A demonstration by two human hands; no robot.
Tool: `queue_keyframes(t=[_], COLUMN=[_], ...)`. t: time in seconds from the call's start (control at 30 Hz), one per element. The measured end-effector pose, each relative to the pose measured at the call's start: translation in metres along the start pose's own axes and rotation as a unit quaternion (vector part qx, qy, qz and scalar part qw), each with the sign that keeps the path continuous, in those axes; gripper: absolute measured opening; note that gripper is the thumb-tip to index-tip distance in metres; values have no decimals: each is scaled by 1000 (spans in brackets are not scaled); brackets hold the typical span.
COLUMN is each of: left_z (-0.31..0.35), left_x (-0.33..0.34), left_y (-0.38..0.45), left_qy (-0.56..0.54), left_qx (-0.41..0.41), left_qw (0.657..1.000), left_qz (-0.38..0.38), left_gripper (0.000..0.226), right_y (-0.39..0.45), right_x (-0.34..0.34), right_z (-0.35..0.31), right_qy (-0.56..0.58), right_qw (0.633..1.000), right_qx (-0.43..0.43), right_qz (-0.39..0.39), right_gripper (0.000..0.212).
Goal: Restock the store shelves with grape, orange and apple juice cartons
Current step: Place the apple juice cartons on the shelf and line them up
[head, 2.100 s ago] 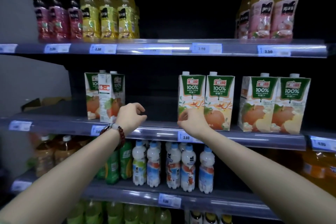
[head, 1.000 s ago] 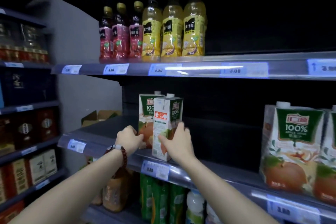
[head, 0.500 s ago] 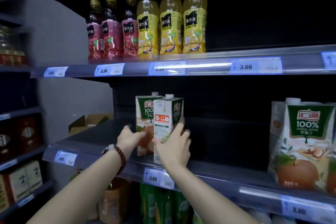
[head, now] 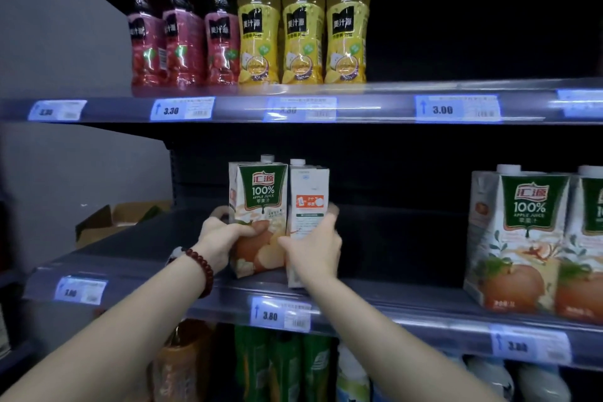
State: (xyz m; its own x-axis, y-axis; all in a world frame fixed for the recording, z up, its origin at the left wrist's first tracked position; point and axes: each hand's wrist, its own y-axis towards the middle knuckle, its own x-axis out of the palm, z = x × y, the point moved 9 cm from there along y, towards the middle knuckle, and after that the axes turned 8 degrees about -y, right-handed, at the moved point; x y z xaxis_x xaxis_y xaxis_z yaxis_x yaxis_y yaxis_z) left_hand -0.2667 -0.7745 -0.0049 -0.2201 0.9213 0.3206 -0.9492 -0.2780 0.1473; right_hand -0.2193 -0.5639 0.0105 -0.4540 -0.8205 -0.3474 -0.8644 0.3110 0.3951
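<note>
Two apple juice cartons stand upright, side by side and touching, near the front edge of the middle shelf point(head: 391, 295). The left carton point(head: 259, 202) faces forward: green panel reading "100% APPLE JUICE", apple artwork below, white screw cap on top. The right carton point(head: 308, 192) is turned so its white side panel (orange-red label block, small print) faces forward; its cap is also white. The left hand point(head: 222, 240) grips the lower part of the left carton; the right hand point(head: 313, 250) grips the lower part of the right carton. Two further apple juice cartons point(head: 522, 238) stand upright together, well apart to the right on the same shelf, fronts forward.
</note>
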Motion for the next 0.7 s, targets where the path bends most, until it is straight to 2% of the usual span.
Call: queue_keyframes(t=[0.1,0.2,0.33,0.5,0.7], left_z=[0,1,2,-3,-16], left_x=[4,14,35,63,107], left_y=[-3,-8,-19,-31,-45], left_qy=[5,5,-21,-42,-44], left_qx=[2,3,-10,-32,-64], left_qw=[1000,999,997,993,984], left_qz=[-16,-38,-73,-109,-158], left_gripper=[61,59,51,49,45], right_y=[9,16,27,37,40], right_x=[-16,-33,-59,-106,-161], right_z=[12,23,47,56,48], right_qy=[75,119,172,221,172], right_qw=[997,993,984,974,983], right_qx=[0,-6,22,-1,-54], right_qz=[1,19,44,56,21], right_gripper=[66,55,51,54,49])
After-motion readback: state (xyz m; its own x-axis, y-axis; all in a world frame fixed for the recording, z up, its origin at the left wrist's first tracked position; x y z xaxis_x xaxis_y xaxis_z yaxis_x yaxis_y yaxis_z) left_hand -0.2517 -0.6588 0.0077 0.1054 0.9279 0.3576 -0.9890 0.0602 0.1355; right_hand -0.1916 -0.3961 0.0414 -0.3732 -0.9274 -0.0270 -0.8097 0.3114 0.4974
